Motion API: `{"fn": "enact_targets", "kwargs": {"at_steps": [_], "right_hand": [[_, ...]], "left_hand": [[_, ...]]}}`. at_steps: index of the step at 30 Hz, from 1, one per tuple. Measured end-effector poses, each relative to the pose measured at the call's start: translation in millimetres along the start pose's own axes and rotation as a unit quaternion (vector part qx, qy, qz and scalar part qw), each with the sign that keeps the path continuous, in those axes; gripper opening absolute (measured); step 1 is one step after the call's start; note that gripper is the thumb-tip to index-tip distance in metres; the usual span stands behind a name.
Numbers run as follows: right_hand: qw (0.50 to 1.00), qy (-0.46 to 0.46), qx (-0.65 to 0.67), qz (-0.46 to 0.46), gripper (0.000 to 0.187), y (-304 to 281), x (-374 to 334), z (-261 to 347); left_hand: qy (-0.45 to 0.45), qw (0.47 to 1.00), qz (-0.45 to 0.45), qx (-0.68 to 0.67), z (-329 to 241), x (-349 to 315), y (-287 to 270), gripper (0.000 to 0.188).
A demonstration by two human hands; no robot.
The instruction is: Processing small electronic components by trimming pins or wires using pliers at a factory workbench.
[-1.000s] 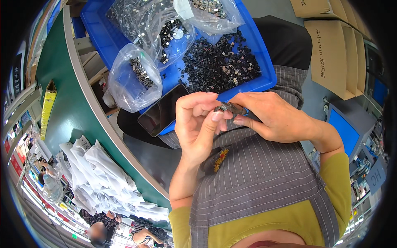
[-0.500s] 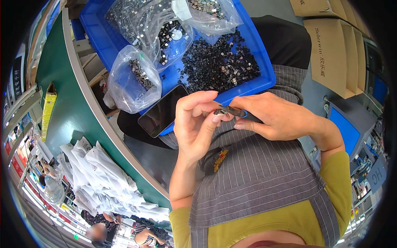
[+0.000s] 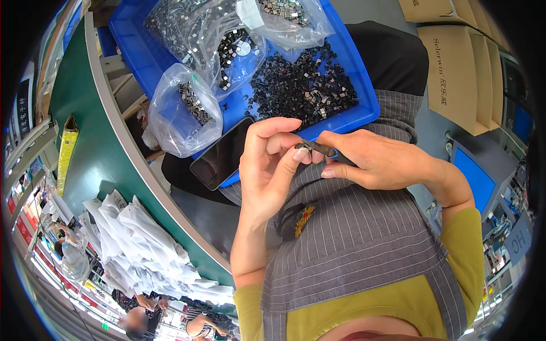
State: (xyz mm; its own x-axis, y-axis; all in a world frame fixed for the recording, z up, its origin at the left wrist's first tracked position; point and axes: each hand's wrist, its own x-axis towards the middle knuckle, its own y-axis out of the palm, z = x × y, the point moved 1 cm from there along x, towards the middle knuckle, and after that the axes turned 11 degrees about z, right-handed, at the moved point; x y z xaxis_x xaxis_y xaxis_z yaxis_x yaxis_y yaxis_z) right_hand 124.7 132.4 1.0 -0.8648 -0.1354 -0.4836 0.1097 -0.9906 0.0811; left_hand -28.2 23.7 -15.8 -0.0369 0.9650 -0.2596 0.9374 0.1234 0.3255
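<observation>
My left hand (image 3: 266, 167) is raised over my lap, its thumb and fingertips pinching a small dark piece (image 3: 301, 146), too small to make out fully. My right hand (image 3: 378, 159) is wrapped round a small pair of pliers (image 3: 342, 157) with dark and blue handles. The metal jaws point left and meet the piece at my left fingertips; whether they grip it is hidden by the fingers. Just beyond both hands, a blue plastic bin (image 3: 368, 108) holds a heap of small black parts (image 3: 301, 85), some with shiny faces.
Clear plastic bags (image 3: 185, 111) with small shiny parts lie in the bin. A dark phone (image 3: 222, 153) leans at its near edge. The green table (image 3: 85, 142) at left carries white packets (image 3: 136, 233) and a yellow strip (image 3: 67, 153). Cardboard boxes (image 3: 455, 74) stand far right.
The pliers have turned slightly in my right hand, showing more of the handle, and their jaws sit a little higher. My left fingertips have shifted slightly upward with the piece.
</observation>
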Motion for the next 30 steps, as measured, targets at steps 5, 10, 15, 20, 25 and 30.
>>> {"fn": "enact_targets", "kwargs": {"at_steps": [5,10,15,20,25,30], "right_hand": [[0.999,-0.007,-0.029,-0.033,0.029,0.7,-0.3,-3.8],[0.998,-0.012,-0.034,-0.060,0.029,2.0,-2.0,-4.1],[0.997,0.013,0.022,-0.070,0.031,2.8,0.7,2.0],[0.997,0.002,0.039,-0.070,0.036,4.8,1.4,-3.0],[0.991,0.011,0.112,-0.072,0.037,4.1,2.8,-1.5],[0.974,0.015,0.187,-0.127,0.030,-6.0,1.2,-11.0]], "left_hand": [[-0.018,0.999,0.016,0.022,-0.9,1.3,-4.2,0.032],[-0.048,0.981,0.074,0.173,-4.6,3.0,-10.8,0.011],[0.181,0.877,0.011,0.444,-1.2,5.6,-7.9,0.008],[0.251,0.829,-0.020,0.499,1.3,5.9,-6.2,0.015],[0.296,0.795,-0.071,0.524,3.3,3.7,-2.8,0.023],[0.272,0.827,-0.069,0.488,-0.2,3.0,2.5,0.027]]}}
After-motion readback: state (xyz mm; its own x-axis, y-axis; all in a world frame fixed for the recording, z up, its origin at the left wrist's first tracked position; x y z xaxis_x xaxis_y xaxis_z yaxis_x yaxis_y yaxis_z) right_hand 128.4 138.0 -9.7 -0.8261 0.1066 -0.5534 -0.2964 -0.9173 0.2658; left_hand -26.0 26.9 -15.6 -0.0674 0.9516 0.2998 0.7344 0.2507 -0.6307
